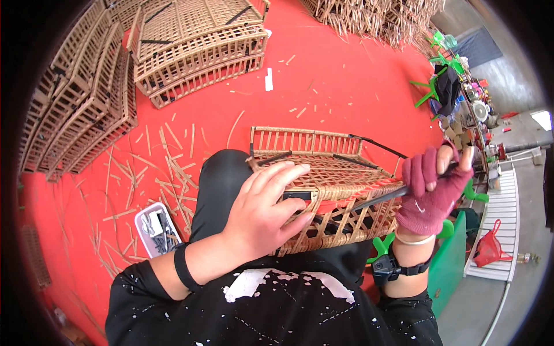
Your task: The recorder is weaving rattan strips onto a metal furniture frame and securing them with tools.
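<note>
A woven rattan basket tray (309,140) with slatted sides rests on my lap, its near side toward me. My bare left hand (259,210) lies over its near left corner, fingers stretched and spread, touching the rim. My right hand (430,187), in a maroon fingerless glove, is closed around a dark flat strip (381,197) at the basket's right side. That strip runs taut down to the near rim, beside orange strands (337,204) along the edge. Black bands wrap parts of the frame.
Stacked rattan trays (199,63) stand at the far left on a red floor covering. Cane offcuts (173,173) are scattered there. A white plastic bin (151,233) with tools sits left of my leg. Green chairs (427,89) and a white slatted bench (496,219) are to the right.
</note>
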Demonstrator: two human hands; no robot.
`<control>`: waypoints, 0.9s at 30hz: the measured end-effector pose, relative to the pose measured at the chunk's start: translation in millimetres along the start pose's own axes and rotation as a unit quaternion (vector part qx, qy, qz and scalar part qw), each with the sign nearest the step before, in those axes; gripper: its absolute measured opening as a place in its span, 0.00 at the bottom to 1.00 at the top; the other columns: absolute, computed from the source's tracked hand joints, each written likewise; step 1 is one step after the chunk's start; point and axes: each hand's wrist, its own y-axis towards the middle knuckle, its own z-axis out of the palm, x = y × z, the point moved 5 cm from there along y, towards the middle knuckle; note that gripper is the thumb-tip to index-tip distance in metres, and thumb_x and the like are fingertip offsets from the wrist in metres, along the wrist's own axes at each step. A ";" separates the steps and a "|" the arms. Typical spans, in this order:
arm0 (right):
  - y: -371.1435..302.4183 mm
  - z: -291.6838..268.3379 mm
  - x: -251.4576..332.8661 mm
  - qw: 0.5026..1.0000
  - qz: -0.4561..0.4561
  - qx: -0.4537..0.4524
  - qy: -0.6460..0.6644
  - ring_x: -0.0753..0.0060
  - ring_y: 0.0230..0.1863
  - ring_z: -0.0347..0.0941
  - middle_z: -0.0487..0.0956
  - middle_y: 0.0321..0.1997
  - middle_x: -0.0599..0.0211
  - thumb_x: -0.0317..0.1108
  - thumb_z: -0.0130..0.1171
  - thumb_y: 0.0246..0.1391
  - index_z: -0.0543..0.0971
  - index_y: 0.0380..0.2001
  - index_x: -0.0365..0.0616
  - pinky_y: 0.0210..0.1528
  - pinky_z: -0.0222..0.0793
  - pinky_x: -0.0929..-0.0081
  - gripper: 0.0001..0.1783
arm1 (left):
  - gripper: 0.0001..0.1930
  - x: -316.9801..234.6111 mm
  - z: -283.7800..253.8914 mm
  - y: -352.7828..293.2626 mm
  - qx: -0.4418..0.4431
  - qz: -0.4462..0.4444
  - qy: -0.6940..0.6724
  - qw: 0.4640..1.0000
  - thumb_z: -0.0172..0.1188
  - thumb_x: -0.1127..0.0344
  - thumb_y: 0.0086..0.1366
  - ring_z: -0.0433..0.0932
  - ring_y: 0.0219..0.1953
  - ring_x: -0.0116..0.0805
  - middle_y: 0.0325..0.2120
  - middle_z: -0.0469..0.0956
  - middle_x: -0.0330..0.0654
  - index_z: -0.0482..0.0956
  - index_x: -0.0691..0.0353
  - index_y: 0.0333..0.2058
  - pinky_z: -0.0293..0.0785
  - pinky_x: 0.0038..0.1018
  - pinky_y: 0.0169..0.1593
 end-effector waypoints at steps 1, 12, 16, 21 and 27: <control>-4.0 2.8 7.9 0.999 -0.018 -0.014 -0.040 0.80 0.06 0.46 0.56 0.08 0.76 0.56 0.34 0.67 0.63 0.17 0.49 0.12 0.45 0.78 0.29 | 0.09 -2.5 2.4 2.2 0.001 0.000 0.018 1.000 0.71 0.68 0.44 0.70 0.54 0.48 0.50 0.73 0.44 0.80 0.59 0.25 0.66 0.40 0.54; -35.7 -1.2 -28.2 0.707 -0.088 0.174 -0.680 0.55 0.29 0.76 0.77 0.32 0.59 0.39 0.64 0.49 0.77 0.33 0.43 0.31 0.70 0.65 0.12 | 0.08 -16.0 17.7 10.5 0.055 -0.049 0.038 0.997 0.68 0.65 0.52 0.65 0.58 0.50 0.49 0.74 0.44 0.80 0.63 0.22 0.59 0.45 0.58; -47.4 -14.1 -56.6 0.646 -0.001 0.234 -0.727 0.52 0.32 0.76 0.76 0.32 0.59 0.47 0.60 0.51 0.77 0.33 0.46 0.32 0.70 0.60 0.16 | 0.10 -19.6 19.0 19.4 0.091 -0.065 0.024 0.993 0.66 0.64 0.53 0.62 0.60 0.51 0.51 0.72 0.43 0.80 0.63 0.20 0.55 0.46 0.60; -50.4 -13.3 -53.9 0.647 -0.020 0.229 -0.727 0.52 0.31 0.75 0.75 0.31 0.59 0.47 0.61 0.49 0.76 0.33 0.47 0.31 0.70 0.61 0.16 | 0.07 -65.3 -17.5 31.9 0.054 0.029 -0.048 0.997 0.65 0.65 0.53 0.59 0.62 0.56 0.55 0.68 0.52 0.82 0.61 0.21 0.51 0.46 0.63; -56.1 -13.2 -54.6 0.687 -0.002 0.190 -0.702 0.53 0.36 0.77 0.79 0.36 0.59 0.43 0.65 0.46 0.78 0.37 0.46 0.34 0.72 0.64 0.17 | 0.12 -1.6 -90.7 37.4 -0.170 -0.095 -0.094 0.976 0.58 0.65 0.64 0.58 0.64 0.45 0.53 0.68 0.57 0.83 0.65 0.26 0.59 0.37 0.60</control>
